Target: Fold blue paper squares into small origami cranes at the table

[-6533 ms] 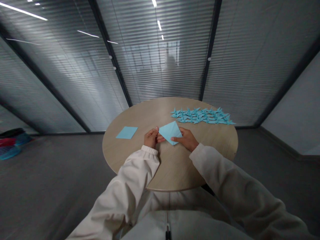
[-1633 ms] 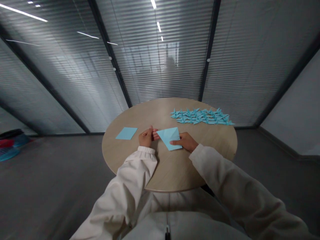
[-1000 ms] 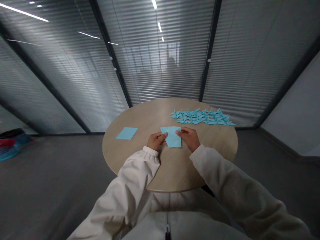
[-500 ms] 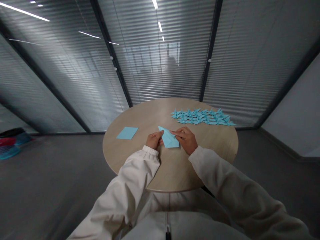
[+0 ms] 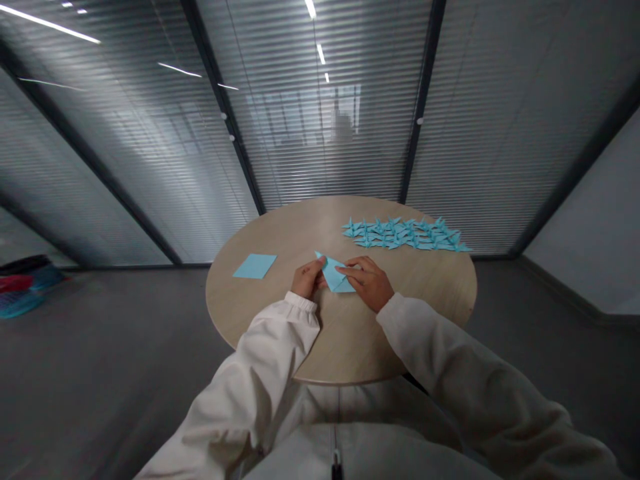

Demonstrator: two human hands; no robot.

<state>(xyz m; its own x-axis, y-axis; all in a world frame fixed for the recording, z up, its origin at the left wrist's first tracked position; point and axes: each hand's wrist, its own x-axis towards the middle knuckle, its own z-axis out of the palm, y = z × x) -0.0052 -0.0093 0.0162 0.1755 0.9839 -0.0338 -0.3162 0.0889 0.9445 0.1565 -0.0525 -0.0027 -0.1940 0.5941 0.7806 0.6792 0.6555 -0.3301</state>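
Light-blue paper (image 5: pixel 332 279), already partly folded, is clamped at its left edge between the thumb and fingers of the left hand (image 5: pixel 306 279). From the other side the right hand (image 5: pixel 371 281) lays outstretched fingers across it, tips on the surface; whether its thumb also grips from below I cannot tell. By my reading, the step in hand is working a crease, and the next move calls for a firm pinch on the left while the right fingertips press along the fold until it lies flat. That one piece is over the middle of the round table (image 5: pixel 350 343) (whether it touches the wood is hard to say). Two cream sleeves (image 5: pixel 275 333) run back from the wrists. Farther out, well left of the hands, lies one flat blue sheet (image 5: pixel 255 266), unless several are stacked there squarely. Beyond the right hand, many folded blue pieces (image 5: pixel 400 233), pointed like birds, sit in about two packed rows, overlapping too much for a sure count. Past the table edge, blurred containers (image 5: pixel 20 293) stand on the floor (image 5: pixel 125 360) at far left, their number unclear.
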